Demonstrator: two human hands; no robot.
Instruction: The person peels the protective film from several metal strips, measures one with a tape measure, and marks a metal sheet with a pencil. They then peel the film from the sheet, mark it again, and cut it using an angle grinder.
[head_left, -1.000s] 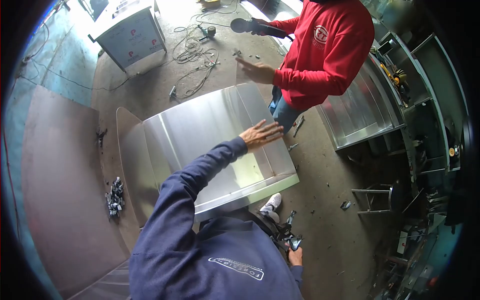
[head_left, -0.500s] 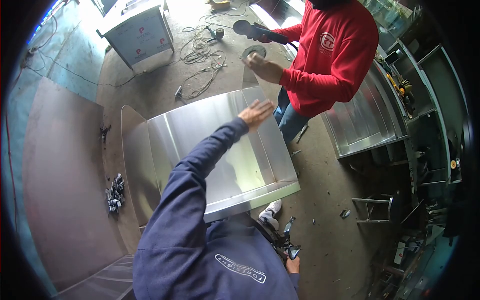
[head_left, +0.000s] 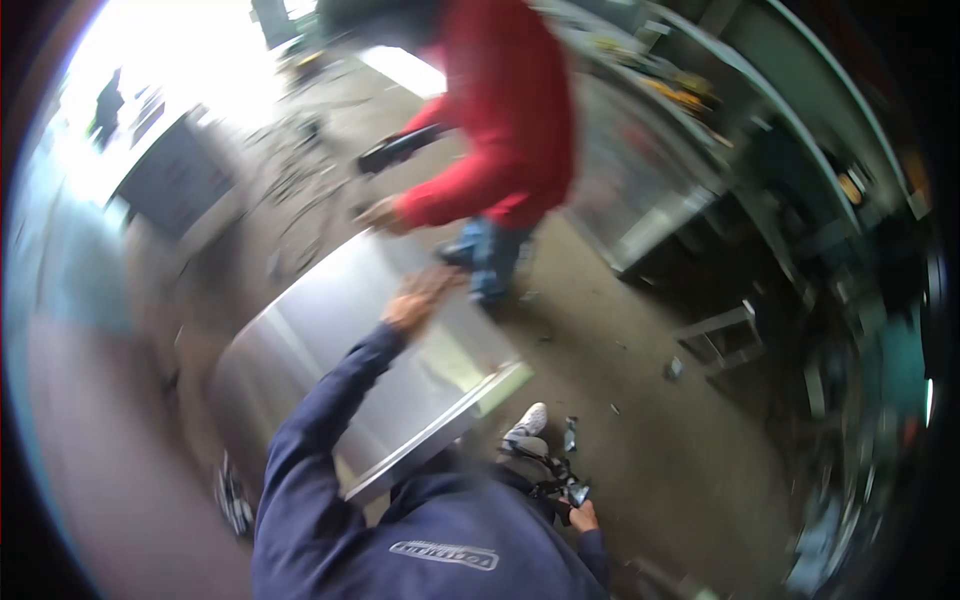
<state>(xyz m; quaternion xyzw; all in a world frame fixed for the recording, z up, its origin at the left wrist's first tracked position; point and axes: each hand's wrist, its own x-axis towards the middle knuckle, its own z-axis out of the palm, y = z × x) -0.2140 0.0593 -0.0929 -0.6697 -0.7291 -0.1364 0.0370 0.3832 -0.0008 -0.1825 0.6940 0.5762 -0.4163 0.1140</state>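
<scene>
A large bent sheet-metal piece [head_left: 375, 350] with upturned sides and a folded front lip stands in front of me. My left hand [head_left: 420, 300] is stretched over its far right part, fingers extended, holding nothing and blurred by motion. Low at my right side, my right hand [head_left: 583, 517] is closed at a dark object [head_left: 560, 488] with shiny bluish bits; what exactly it grips I cannot make out. A person in a red top [head_left: 510, 110] bends at the sheet's far edge, with a dark power tool [head_left: 400, 150] in one hand and the other hand [head_left: 380, 215] right by that edge.
A film-covered metal cabinet [head_left: 180, 175] stands back left, with tangled cables on the floor beside it. To the right are a metal worktable [head_left: 640, 190], a low metal frame [head_left: 725, 335] and shelving. Scraps [head_left: 673, 369] lie on the floor.
My view has swung, so the scene sits lower and more to the left. The person in red has bent down, bringing a hand to the sheet's far edge. My left hand stays stretched out.
</scene>
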